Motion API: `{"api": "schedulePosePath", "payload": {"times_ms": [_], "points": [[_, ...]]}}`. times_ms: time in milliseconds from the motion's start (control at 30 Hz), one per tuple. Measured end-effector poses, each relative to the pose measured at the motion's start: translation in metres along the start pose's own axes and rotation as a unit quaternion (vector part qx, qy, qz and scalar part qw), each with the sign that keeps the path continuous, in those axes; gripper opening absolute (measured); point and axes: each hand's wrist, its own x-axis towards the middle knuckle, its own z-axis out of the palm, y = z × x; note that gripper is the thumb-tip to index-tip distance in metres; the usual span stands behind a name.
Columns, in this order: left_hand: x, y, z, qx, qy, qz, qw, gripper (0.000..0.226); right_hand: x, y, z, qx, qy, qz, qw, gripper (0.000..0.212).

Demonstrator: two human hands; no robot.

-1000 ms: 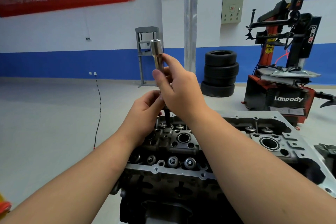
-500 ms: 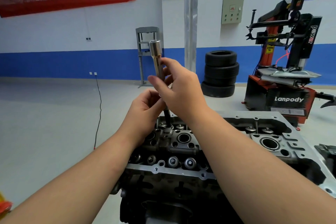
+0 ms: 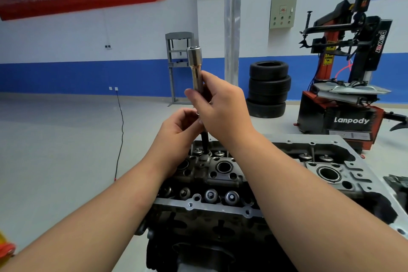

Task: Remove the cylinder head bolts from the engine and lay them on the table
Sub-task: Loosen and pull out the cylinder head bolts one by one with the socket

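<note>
a: from the head camera, where is the bolt?

b: a long dark bolt [image 3: 204, 142] stands upright, its low end down in the engine [image 3: 223, 174]. a shiny metal socket tool [image 3: 196, 68] sits above it, in line, with its wide round end on top.

a: what do the hands do?

b: the right hand [image 3: 223, 108] has its fingers and thumb curled round the thin part of the socket tool. the left hand [image 3: 178, 132] is just under it, its fingers curled round the place where the tool meets the bolt.

a: what does the engine look like?

b: grey bumpy metal, with round holes and small round caps in rows. its rim is flat and pale.

a: anything behind?

b: a stack of black rubber tires [image 3: 268, 89], round and ridged, and a red and black tire machine [image 3: 346, 86].
</note>
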Motion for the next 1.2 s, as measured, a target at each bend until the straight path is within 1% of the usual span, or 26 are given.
{"api": "schedulePosePath", "payload": {"times_ms": [33,67,133,200,233,300,333,400,433,467,500,533,600,633,700,767,833,900,967,1033,1100,1200], "points": [[-0.0001,0.0008,0.0001,0.006,-0.005,-0.007,1.0,0.017,0.0006,0.0009,0.0002,0.004,-0.007,0.01,1.0,0.013],[-0.0004,0.0016,0.0004,0.012,-0.012,-0.014,1.0,0.023,0.0012,0.0014,0.0006,0.008,-0.018,0.026,0.999,0.018],[-0.0005,0.0032,0.0005,0.015,-0.021,-0.023,0.999,0.029,0.0019,0.0005,0.0004,0.021,-0.042,0.056,0.997,0.039],[-0.0005,0.0036,0.0007,0.021,-0.023,-0.012,0.999,0.028,0.0005,-0.0017,-0.0003,0.026,-0.058,0.062,0.996,0.054],[-0.0006,0.0036,0.0006,0.022,-0.021,-0.003,1.0,0.025,-0.0003,-0.003,-0.0009,0.019,-0.058,0.056,0.997,0.056],[-0.0004,0.0026,0.0004,0.011,-0.016,0.011,1.0,0.014,-0.0014,-0.0057,-0.002,-0.003,-0.039,0.029,0.999,0.049],[0.0002,0.0015,0.0,0.007,-0.01,0.012,1.0,0.009,-0.0017,-0.0064,-0.0017,-0.012,-0.025,0.011,1.0,0.04],[0.0005,0.002,0.0,0.002,0.004,0.004,1.0,0.01,-0.0024,-0.0059,-0.0006,-0.02,-0.016,-0.008,1.0,0.021],[0.0006,0.0026,0.0002,-0.001,0.003,-0.002,1.0,0.015,-0.0023,-0.0053,-0.0003,-0.017,-0.025,-0.003,1.0,0.017],[0.0007,0.0031,0.0004,-0.003,-0.002,-0.01,1.0,0.02,-0.0017,-0.0045,-0.0001,-0.013,-0.041,0.007,0.999,0.018],[0.0003,0.0041,0.0009,-0.005,-0.01,-0.019,1.0,0.025,-0.0008,-0.004,0.0,-0.01,-0.057,0.02,0.998,0.024],[0.0001,0.0046,0.0014,-0.006,-0.016,-0.026,1.0,0.028,-0.0001,-0.0038,0.0002,-0.009,-0.068,0.036,0.997,0.034],[-0.0002,0.0042,0.0013,-0.001,-0.02,-0.022,1.0,0.029,-0.0003,-0.0037,0.0003,-0.008,-0.07,0.052,0.996,0.05],[-0.0002,0.0039,0.0015,0.004,-0.017,-0.014,1.0,0.028,-0.0006,-0.004,0.0002,-0.004,-0.064,0.05,0.997,0.051],[0.0004,0.0025,0.0006,0.007,-0.008,0.008,1.0,0.022,-0.0015,-0.0051,-0.0005,0.005,-0.039,0.029,0.999,0.047],[0.0005,0.0007,-0.0002,0.005,0.002,0.015,1.0,0.012,-0.0025,-0.0064,-0.0005,0.0,-0.006,-0.003,1.0,0.035],[0.0,0.0001,-0.0007,0.012,0.008,0.01,1.0,0.008,-0.0024,-0.0059,0.0005,-0.012,0.011,-0.021,1.0,0.024],[-0.0004,0.0002,-0.0004,0.014,0.0,0.006,1.0,0.016,-0.0013,-0.0047,0.0015,-0.013,0.0,-0.013,1.0,0.026],[-0.0005,0.001,0.0,0.011,-0.011,-0.01,1.0,0.026,-0.0002,-0.0032,0.0013,-0.006,-0.016,0.012,1.0,0.038],[-0.0006,0.002,-0.0001,0.016,-0.017,-0.004,1.0,0.028,-0.0006,-0.0026,0.0009,-0.002,-0.014,0.021,1.0,0.046],[-0.0016,0.003,0.0004,0.016,-0.017,0.016,1.0,0.025,-0.0013,-0.0039,0.0005,0.001,0.008,0.006,1.0,0.044],[-0.0022,0.0035,0.0007,0.006,0.003,0.032,0.999,0.029,-0.001,-0.0051,0.0004,0.003,0.042,-0.023,0.999,0.029]]}}
